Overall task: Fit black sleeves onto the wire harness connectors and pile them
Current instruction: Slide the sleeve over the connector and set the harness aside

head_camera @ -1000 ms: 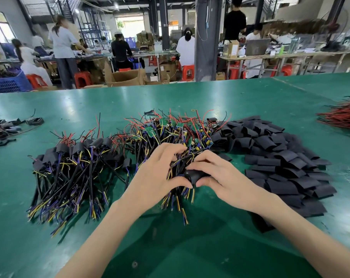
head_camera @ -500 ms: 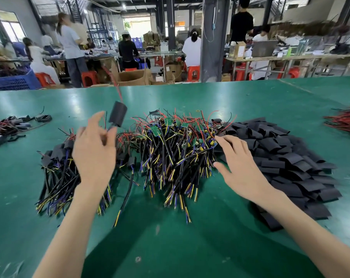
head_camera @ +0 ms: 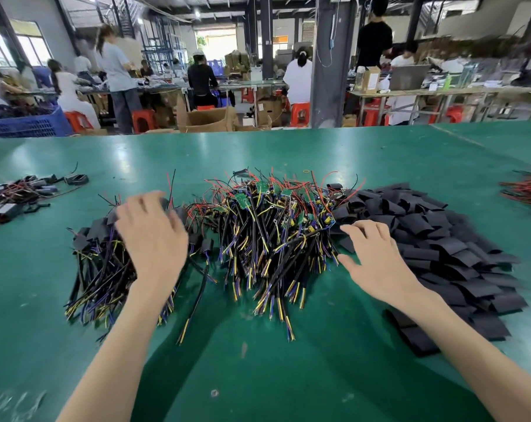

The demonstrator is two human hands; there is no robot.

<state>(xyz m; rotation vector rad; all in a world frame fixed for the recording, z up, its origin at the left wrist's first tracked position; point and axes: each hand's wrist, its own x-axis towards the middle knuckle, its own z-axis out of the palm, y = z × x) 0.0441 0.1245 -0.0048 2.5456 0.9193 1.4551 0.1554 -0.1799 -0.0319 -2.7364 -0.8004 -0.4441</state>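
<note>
a: the fingers [head_camera: 360,231] of the right hand [head_camera: 377,263], how do they lie?
b: spread and almost straight, holding nothing. they sit low over the green table [head_camera: 258,367], right where the bare harnesses meet the black sleeves.
a: and the left hand [head_camera: 153,239]?
b: also splayed wide and empty, though motion blur smears its fingertips. it is over the sleeved harnesses [head_camera: 96,269]; whether it touches them cannot be told.
a: so where does the work lie?
b: in three heaps side by side. at the left, the sleeved harnesses, black caps at the far ends and yellow and blue wire tips toward the person. in the middle, the unsleeved harnesses [head_camera: 267,239], with small green circuit boards [head_camera: 243,200] and red leads showing at the far side. at the right, the loose black sleeves [head_camera: 447,248], flat and overlapping, touching the middle heap.
a: further out?
b: a small clutter of wired parts [head_camera: 20,193] at the far left, and a bundle of red wires [head_camera: 526,187] at the right edge. beyond the table stand a blue crate [head_camera: 23,124], a cardboard box [head_camera: 206,118], red stools [head_camera: 299,112], a grey pillar [head_camera: 331,62] and workers [head_camera: 118,71] at benches.
</note>
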